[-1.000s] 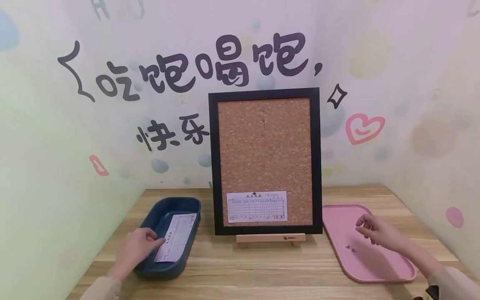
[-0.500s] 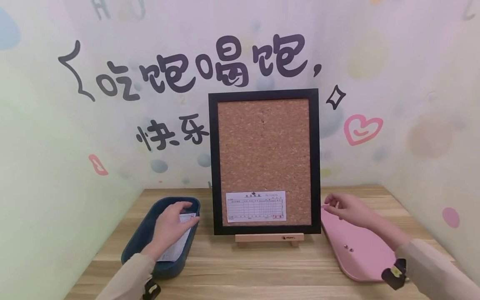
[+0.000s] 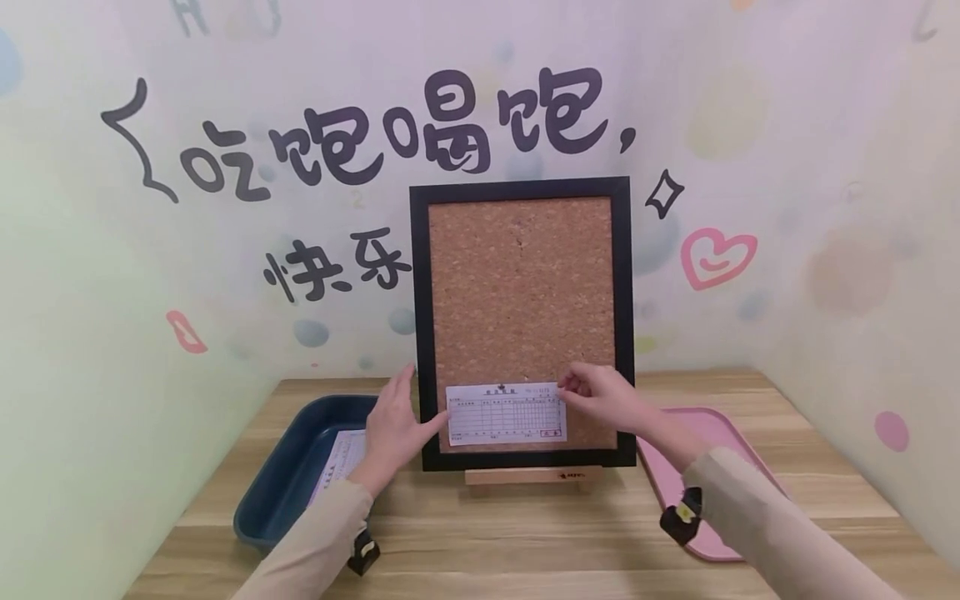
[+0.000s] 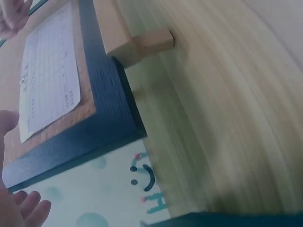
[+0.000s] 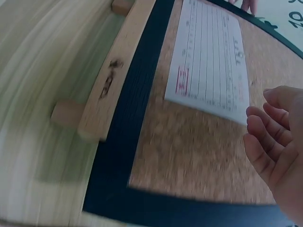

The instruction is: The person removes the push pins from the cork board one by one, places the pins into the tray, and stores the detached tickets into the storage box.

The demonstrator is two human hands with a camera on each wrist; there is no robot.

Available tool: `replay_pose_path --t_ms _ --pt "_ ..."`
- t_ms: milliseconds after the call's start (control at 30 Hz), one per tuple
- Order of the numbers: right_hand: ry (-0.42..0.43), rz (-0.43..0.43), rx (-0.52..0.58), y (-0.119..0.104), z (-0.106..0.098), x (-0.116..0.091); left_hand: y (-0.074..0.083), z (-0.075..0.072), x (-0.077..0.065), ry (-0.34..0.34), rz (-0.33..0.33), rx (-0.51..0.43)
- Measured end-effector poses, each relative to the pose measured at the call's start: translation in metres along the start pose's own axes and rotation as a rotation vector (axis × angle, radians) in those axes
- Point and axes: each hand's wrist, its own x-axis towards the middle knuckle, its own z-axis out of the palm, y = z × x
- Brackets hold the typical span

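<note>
"What do we see from the head?"

"We find the left hand (image 3: 395,432) spread, gripping nothing, at the left edge of the corkboard (image 3: 521,292); the right hand (image 3: 603,398), fingers bent, is at the upper right corner of the paper slip (image 3: 504,415), low on the board."

"The left wrist?"

"We see the thumb near the slip."

"The right wrist?"

"We cannot tell whether the curled fingers pinch anything."
</note>
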Motion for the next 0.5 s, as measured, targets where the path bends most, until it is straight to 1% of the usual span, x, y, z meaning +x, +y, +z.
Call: replay_pose_path --t_ms 133,300,400,500 --pt "0.005 0.012 -0.008 -0.01 0.014 0.012 0.005 0.01 0.003 0.039 -0.038 -0.022" --pt "0.024 0.043 0.009 -0.015 0.03 0.021 0.007 0.017 0.006 0.065 -0.092 -0.071" --pt "0.056 0.026 0.003 -0.018 0.038 0.026 0.007 0.021 0.007 0.071 -0.115 -0.095" --pt "0.096 -0.011 -0.019 -0.02 0.046 0.03 0.006 0.024 0.007 0.085 -0.123 -0.114"
